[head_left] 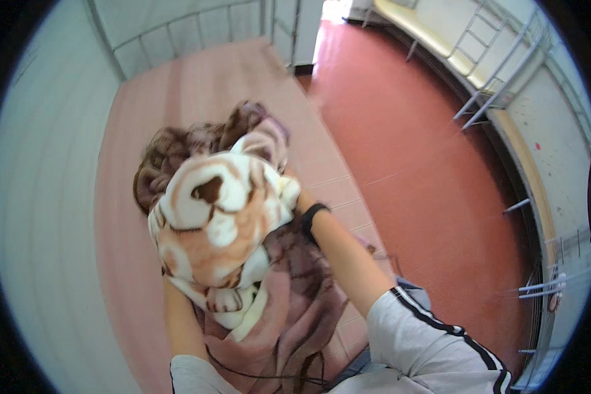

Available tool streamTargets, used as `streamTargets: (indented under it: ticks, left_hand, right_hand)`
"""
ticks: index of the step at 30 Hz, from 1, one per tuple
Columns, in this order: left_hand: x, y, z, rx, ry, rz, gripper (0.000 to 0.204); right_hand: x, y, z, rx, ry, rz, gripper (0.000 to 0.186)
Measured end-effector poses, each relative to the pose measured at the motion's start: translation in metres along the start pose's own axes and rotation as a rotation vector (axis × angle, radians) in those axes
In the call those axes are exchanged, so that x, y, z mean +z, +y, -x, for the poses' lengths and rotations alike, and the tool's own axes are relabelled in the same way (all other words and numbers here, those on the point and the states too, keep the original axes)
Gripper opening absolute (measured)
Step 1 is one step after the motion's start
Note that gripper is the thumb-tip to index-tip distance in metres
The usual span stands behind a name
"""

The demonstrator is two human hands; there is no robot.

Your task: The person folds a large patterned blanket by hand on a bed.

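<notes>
A thick plush blanket [210, 226] lies bunched up on a pink bed, with a brown, cream and orange animal pattern on its raised middle. Its mauve and dark brown folds [289, 289] trail down toward my body. From the right, my right hand [298, 192] reaches into the bundle, a black band on its wrist; cloth covers its fingers. My left forearm [180, 325] goes under the bundle's near left side, and the blanket hides that hand completely. How either hand grips the cloth does not show.
The pink bed surface [128, 217] runs along a pale wall [43, 197] to a metal bed rail [184, 36] at its far end. Red floor [420, 171] lies to the right. Beyond it stand bunk beds with a metal ladder [482, 36].
</notes>
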State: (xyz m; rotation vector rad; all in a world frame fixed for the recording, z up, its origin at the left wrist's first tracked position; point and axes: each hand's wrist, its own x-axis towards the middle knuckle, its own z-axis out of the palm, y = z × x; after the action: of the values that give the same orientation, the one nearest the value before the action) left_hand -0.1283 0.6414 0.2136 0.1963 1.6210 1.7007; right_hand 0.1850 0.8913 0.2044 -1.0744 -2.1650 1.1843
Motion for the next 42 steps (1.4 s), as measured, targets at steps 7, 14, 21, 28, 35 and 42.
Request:
streamTargets:
  ticks: [7,14,21,28,35,42]
  left_hand:
    - [-0.033,-0.017,0.054,0.060,0.009,-0.004,0.044]
    - [-0.025,-0.005,0.184,0.301,-0.213,-0.758,0.061]
    - [-0.121,-0.073,0.329,0.207,0.047,-1.154,0.062]
    - [-0.116,-0.055,0.460,-0.239,0.219,-0.479,0.082]
    - [-0.119,-0.072,0.504,-0.038,0.134,-0.597,0.077]
    - [-0.104,-0.095,0.507,-0.129,0.137,-0.553,0.065]
  right_hand:
    - [-0.034,0.002,0.096,0.083,-0.110,0.239,0.043]
    - [-0.089,0.037,0.191,0.177,-0.051,0.193,0.067]
    - [-0.119,0.020,0.250,0.472,-0.262,0.044,0.052]
    - [-0.118,0.020,0.306,0.526,-0.148,-0.509,0.031]
    - [-0.140,-0.009,0.303,0.326,0.248,-0.803,0.015]
    - [-0.268,-0.116,0.354,0.166,0.350,-0.856,0.020]
